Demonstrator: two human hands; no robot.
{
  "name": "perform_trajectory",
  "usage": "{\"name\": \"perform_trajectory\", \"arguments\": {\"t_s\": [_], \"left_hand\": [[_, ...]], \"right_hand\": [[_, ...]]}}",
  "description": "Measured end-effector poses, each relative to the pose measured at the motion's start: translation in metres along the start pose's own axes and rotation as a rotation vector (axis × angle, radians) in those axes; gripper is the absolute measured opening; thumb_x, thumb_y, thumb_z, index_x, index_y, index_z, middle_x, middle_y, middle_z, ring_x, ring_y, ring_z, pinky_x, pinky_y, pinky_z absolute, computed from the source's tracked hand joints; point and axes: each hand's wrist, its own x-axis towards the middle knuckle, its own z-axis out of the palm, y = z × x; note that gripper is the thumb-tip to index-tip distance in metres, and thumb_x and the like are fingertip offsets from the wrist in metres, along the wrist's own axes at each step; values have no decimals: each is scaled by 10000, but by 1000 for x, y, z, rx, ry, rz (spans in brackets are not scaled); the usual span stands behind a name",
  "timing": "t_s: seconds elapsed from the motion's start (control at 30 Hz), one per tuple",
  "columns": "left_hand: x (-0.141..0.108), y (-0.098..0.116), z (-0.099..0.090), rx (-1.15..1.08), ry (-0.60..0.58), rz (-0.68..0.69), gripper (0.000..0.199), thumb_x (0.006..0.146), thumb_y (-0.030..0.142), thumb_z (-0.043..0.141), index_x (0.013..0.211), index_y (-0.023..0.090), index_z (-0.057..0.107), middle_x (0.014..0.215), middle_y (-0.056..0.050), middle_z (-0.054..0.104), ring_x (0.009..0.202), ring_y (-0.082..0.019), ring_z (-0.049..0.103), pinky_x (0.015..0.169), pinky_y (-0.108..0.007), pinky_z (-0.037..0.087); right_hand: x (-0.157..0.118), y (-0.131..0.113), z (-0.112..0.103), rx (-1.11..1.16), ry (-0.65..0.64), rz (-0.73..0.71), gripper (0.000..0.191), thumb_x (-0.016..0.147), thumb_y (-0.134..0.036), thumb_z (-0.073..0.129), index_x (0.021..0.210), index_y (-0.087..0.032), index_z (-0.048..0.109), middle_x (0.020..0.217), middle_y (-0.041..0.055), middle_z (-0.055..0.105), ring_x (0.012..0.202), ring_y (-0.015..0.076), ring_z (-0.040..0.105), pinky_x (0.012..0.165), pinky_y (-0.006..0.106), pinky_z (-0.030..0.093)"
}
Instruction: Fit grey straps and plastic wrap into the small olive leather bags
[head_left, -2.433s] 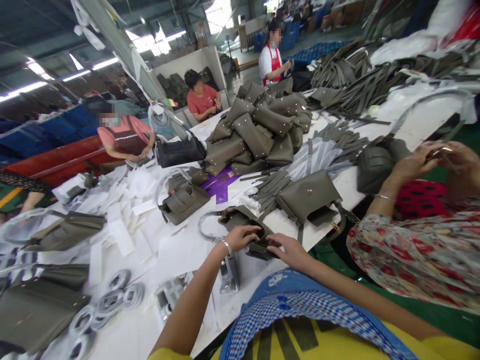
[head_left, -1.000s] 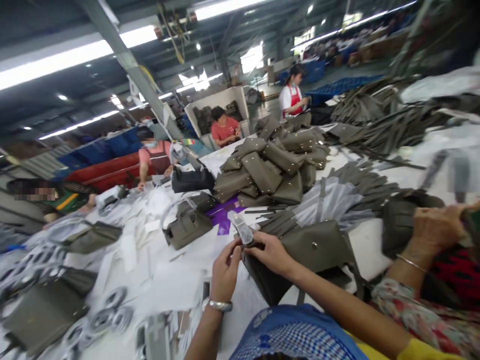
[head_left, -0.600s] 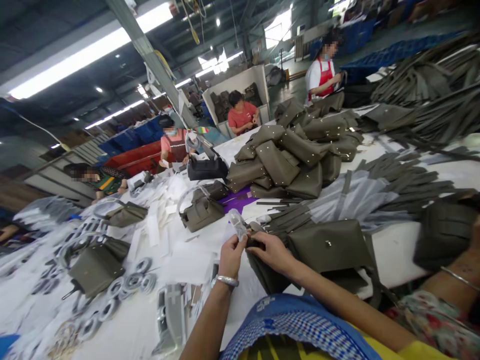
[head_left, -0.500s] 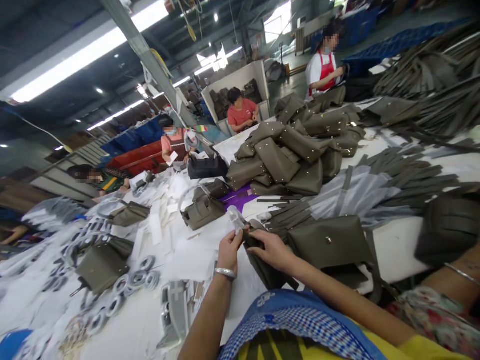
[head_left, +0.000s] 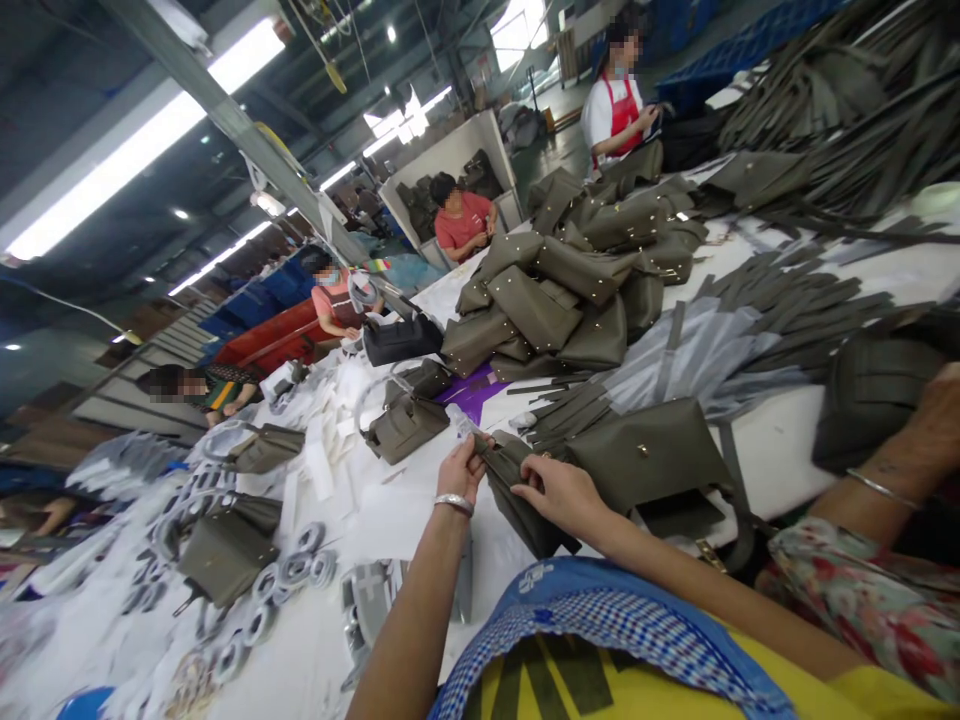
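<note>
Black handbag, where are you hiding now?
In the head view, the black handbag is left of centre on the worktable, just left of the big pile of olive bags and beyond the small olive handbag.

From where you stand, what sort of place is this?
Probably a handbag factory or workshop: a heap of similar olive bags and many loose straps cover a long table, and several people sit or stand working around it.
</note>
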Motion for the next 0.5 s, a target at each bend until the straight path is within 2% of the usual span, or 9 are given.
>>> {"name": "perform_trajectory", "arguments": {"t_s": [0.1, 0.17, 0.27, 0.4, 0.5], "left_hand": [[-1, -4, 7, 48, -20, 7, 293, 709, 362, 714, 861, 122, 645, 956, -96, 697, 873, -188, 679, 829, -318, 531], [-4, -7, 12, 80, -60, 39, 312, 706, 377, 711, 878, 126, 643, 953, -98, 697, 891, -200, 673, 842, -333, 521], [-11, -10, 19, 156, -197, 108, 363, 723, 399, 683, 960, 127, 641, 975, -98, 697, 947, -215, 651, 888, -348, 488], [-17, -18, 27, 338, -472, 165, 464, 730, 371, 672, 1117, 128, 597, 1085, -94, 666, 1066, -236, 587, 981, -365, 415], [-15, -27, 29, 465, -602, 224, 564, 698, 336, 705, 1193, 131, 530, 1155, -111, 627, 1140, -248, 541, 993, -371, 405]], "right_hand": [[-7, -5, -4, -21, -10, 30, 164, 765, -364, 645, 734, -224, 567, 679, 8, 616, 586, 137, 529, 530, 252, 324], [-9, -9, -9, 128, -107, 66, 272, 759, -418, 638, 628, -203, 533, 588, 5, 571, 538, 125, 493, 502, 243, 323], [3, -11, -22, 750, -285, 173, 379, 814, -493, 540, 593, -193, 473, 503, -31, 466, 463, 91, 414, 452, 214, 333], [41, 6, -39, 1624, -273, 406, 245, 900, -316, 451, 703, -174, 483, 556, -52, 434, 416, 42, 351, 383, 143, 308], [64, 28, -42, 2031, -284, 568, 261, 941, -226, 360, 724, -147, 483, 566, -47, 468, 391, 7, 352, 366, 86, 308]]}}
